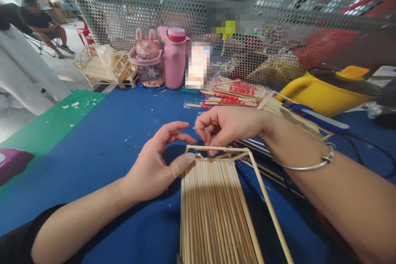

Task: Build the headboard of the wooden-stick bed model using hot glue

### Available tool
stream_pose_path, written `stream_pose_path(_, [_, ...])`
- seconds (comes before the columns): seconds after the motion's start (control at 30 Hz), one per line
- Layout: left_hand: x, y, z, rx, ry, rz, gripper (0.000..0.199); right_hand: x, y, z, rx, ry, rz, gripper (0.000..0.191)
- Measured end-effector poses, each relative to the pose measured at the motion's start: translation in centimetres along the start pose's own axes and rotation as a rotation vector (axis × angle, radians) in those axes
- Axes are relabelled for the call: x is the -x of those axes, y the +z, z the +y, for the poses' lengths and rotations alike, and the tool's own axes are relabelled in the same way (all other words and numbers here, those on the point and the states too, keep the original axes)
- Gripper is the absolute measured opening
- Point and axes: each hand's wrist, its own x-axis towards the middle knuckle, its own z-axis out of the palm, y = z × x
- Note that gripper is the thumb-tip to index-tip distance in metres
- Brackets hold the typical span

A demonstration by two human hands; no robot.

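Purple thing [14,166]: smooth and glossy, cut off by the view's edge.
Seated person [43,22]: dark top, in the background.
Table [123,111]: flat blue surface, with a green strip [58,126] along its left, flecked white.
Model [102,66]: pale sticks joined into an openwork shape, a crumpled clear bag on it.
Jar [151,70]: rounded, see-through body, pink lid with two ears.
Left hand [154,159]: fingers curved, thumb and forefinger spread wide; the thumb tip rests at the panel's far left corner, and the fingers reach past it, clasping nothing.
Bottle [175,60]: tall pink cylinder with a carrying loop, just beside the jar.
Panel [210,210]: slim round wooden sticks side by side, on the table between and below the hands, with a thin stick frame raised along its far end and right side.
Right hand [227,126]: fingers curled inward, thumb near the fingertips, over the frame's far bar; whether they pinch something cannot be told.
Bundles [235,90]: slender sticks in red-printed clear wrappers, behind the right hand.
Bangle [309,168]: thin shiny metal ring on the right wrist.
Tool [321,117]: long blue and grey handle.
Pot [331,93]: smooth yellow, rounded, with a thick handle.
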Motion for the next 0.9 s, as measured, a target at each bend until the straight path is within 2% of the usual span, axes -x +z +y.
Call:
stream_pose_path(0.37, [0.3, 0.6, 0.0, -0.014, -0.01, 0.067, 0.039, -0.9, 0.5, 0.3, -0.042, -0.068, -0.018, 0.024])
stream_pose_path(0.53, [0.6, 0.8, -0.1, -0.038, 0.015, 0.104, 0.037, -0.7, -0.2, 0.7, -0.017, -0.113, 0.013, 0.027])
stream_pose_path(0.7, [0.8, 0.9, -0.2, -0.109, 0.042, 0.157, 0.036, 0.5, -0.7, 0.7, 0.077, -0.238, 0.264, 0.021])
stream_pose_path(0.8, [0.7, 0.9, -0.1, -0.117, 0.017, 0.164, 0.036, 1.5, 0.0, 0.3, 0.137, -0.292, 0.416, 0.019])
stream_pose_path(0.9, [0.7, 0.9, 0.0, -0.083, -0.009, 0.156, 0.037, 2.3, 1.2, -0.1, 0.197, -0.28, 0.507, 0.018])
